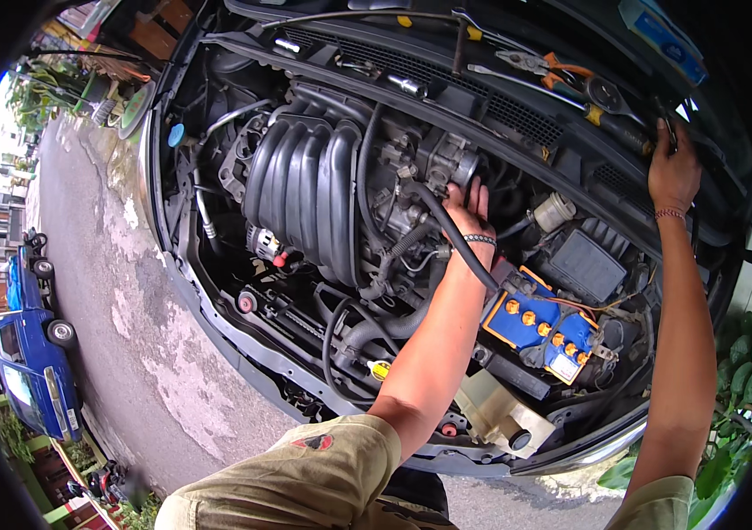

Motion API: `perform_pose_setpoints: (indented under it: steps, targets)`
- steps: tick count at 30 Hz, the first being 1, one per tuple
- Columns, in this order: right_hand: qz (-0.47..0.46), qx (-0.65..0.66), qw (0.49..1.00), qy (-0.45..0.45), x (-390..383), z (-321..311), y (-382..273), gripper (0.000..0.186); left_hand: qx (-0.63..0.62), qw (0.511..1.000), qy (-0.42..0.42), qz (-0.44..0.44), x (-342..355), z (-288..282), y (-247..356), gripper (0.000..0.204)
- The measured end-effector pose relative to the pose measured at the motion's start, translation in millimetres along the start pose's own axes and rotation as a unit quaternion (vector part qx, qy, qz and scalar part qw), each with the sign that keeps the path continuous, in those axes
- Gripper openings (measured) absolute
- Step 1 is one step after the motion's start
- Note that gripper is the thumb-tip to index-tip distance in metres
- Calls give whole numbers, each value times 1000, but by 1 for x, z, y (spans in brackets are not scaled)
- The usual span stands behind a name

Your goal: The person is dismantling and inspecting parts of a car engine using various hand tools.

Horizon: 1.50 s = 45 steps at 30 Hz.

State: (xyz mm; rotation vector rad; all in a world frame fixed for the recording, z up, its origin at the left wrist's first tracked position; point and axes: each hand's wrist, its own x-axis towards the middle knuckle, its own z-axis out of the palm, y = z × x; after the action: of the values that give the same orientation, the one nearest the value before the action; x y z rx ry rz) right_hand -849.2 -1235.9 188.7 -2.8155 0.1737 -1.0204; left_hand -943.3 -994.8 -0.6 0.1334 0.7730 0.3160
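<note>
My left hand [469, 212] reaches into the engine bay beside the metal throttle body [455, 165]. Its visible fingers are stretched out against the lower side of that part, and a thick black hose [447, 221] crosses in front of the wrist. On the cowl at the far right, my right hand [675, 177] closes its fingertips around something slim and dark that I cannot make out. Just left of those fingers lies a dark-handled tool [628, 134] with a yellow collar. Orange-handled pliers [531, 62] and a ratchet [604, 93] rest nearby.
A ribbed black intake manifold [305, 185] fills the left of the bay. The blue and orange battery [539, 322] sits below the black fuse box [584, 265]. Sockets [407, 85] lie along the cowl. A whitish reservoir [491, 406] stands at the front edge.
</note>
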Motion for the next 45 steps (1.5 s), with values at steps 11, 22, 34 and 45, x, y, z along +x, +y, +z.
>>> perform_pose_setpoints:
  steps: [11,22,34,45]
  targets:
    - [-9,-18,1000,-12,-1,-2,1,46,191,981,-2,-46,-22,-11,6,30]
    - [-7,-6,1000,-4,-2,-4,-3,47,205,978,-26,-33,-13,-9,14,29]
    - [5,-15,1000,8,-2,-3,-5,40,342,937,-69,-23,-12,-16,19,34]
    - [17,-20,1000,11,-3,0,2,41,618,725,-272,137,-72,-30,53,22]
